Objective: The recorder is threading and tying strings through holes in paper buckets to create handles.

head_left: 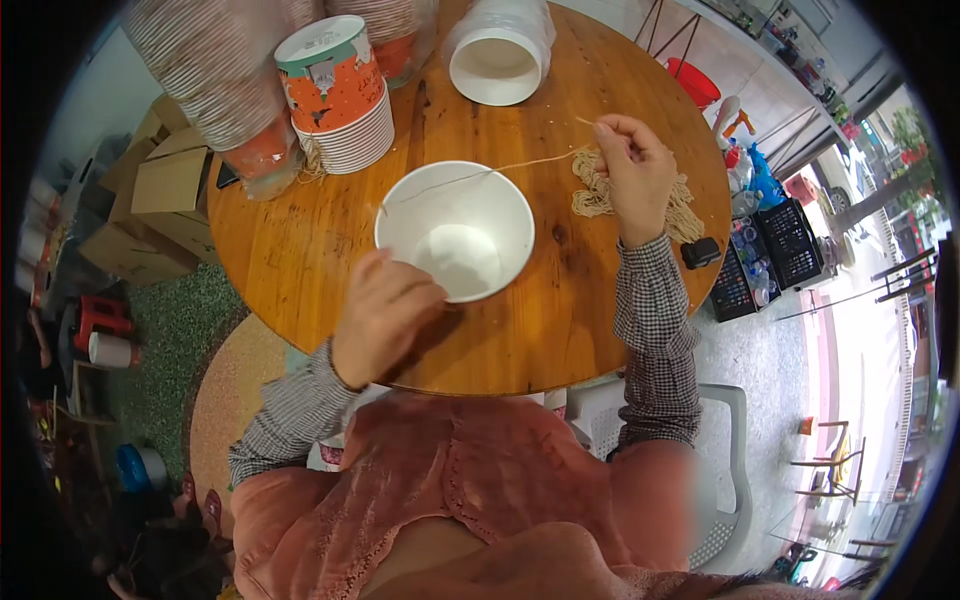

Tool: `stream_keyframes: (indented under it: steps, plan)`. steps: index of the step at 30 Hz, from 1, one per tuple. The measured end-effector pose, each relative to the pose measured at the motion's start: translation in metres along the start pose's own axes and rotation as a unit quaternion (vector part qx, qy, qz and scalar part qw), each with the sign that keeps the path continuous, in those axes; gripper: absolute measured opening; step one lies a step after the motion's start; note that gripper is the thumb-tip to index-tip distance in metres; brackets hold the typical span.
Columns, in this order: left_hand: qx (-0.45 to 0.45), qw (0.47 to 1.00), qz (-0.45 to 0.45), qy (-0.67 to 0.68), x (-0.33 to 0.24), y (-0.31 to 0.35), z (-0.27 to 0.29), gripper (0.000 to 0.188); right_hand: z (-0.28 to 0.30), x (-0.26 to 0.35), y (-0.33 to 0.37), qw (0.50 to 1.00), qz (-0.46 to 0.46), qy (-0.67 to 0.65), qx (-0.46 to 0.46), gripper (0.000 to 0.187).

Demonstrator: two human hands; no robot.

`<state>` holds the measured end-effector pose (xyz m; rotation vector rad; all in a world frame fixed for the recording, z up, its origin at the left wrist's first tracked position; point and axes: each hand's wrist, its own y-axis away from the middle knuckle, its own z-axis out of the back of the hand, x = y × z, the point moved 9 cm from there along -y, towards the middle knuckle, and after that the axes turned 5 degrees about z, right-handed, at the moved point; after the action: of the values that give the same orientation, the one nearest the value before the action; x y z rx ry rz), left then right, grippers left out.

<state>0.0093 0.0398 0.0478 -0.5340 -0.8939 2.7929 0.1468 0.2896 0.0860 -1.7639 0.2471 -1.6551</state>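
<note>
The right hand [637, 165] pinches a thin tan string [530, 163] between thumb and finger above a tangled bundle of similar string [592, 190], and the strand runs leftward over the mouth of a white paper bowl [465, 240], which stands upright on the round wooden table [560, 330]. The left hand [385, 315], fingers bent, is at the bowl's near-left rim, but it is blurred, so I cannot tell whether it grips anything. Farther back on the table, a stack of orange-printed bowls [335, 90] stands near another white stack lying on its side [500, 60].
</note>
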Motion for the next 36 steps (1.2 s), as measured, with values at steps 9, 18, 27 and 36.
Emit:
stream_keyframes:
  steps: [9, 18, 27, 36]
  plan:
    - [-0.034, 0.997, 0.074, 0.001, -0.013, -0.030, -0.013, 0.030, -0.035, -0.046, 0.133, 0.975, -0.131, -0.155, -0.089, 0.010]
    - [-0.002, 0.991, 0.130, 0.018, -0.002, -0.042, -0.024, 0.021, -0.071, -0.033, 0.164, 0.983, -0.064, -0.148, -0.083, 0.006]
    - [0.007, 0.989, 0.142, 0.044, 0.000, -0.033, -0.021, 0.026, -0.075, -0.032, 0.166, 0.982, -0.079, -0.153, -0.081, 0.006]
    - [0.043, 0.987, 0.147, 0.048, -0.003, -0.031, -0.027, 0.032, -0.073, -0.027, 0.167, 0.989, -0.070, -0.098, -0.082, 0.005]
